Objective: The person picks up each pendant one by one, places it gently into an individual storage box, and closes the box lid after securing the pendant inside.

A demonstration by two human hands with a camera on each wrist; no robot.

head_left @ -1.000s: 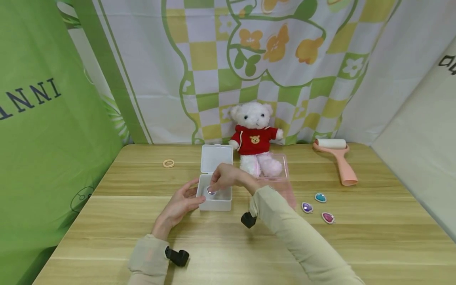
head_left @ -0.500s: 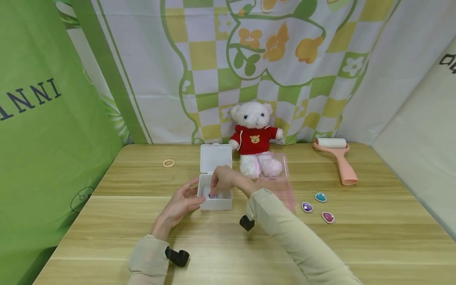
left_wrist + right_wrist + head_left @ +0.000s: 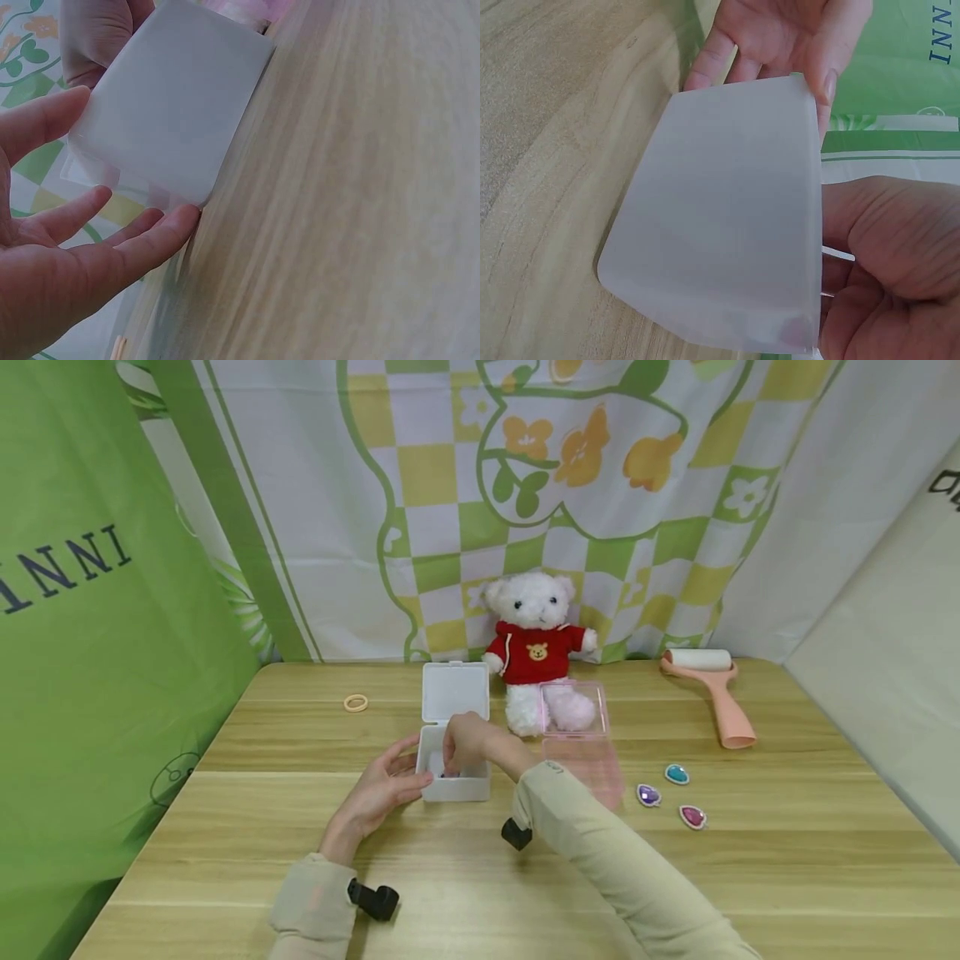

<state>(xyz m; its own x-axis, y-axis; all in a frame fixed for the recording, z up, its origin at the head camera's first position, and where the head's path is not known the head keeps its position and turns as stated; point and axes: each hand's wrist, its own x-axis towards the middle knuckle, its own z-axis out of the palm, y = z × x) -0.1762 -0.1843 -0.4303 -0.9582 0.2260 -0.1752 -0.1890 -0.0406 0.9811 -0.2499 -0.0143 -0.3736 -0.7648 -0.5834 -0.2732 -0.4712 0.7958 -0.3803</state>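
A small white box [image 3: 456,790] stands on the table with its hinged lid [image 3: 455,692] raised. My left hand [image 3: 380,789] holds its front left corner, thumb near the rim and fingers along the side. From the right, my right hand [image 3: 474,745] reaches down into the box. Its fingertips are at a lilac gem charm [image 3: 442,774], of which only a dark sliver shows. In the right wrist view, the box wall [image 3: 712,202] hides most of those fingertips.
Three gem charms lie at right: blue [image 3: 677,774], purple [image 3: 648,795], pink [image 3: 693,817]. An open pink clear case [image 3: 588,768] lies before a white teddy bear [image 3: 534,635] in a red hoodie. A lint roller [image 3: 720,702] lies far right, a yellow ring [image 3: 356,702] at left.
My right hand has lowered into the box with the lilac gem charm, which showed clearly earlier and is now mostly hidden. My left hand has kept its place on the box.
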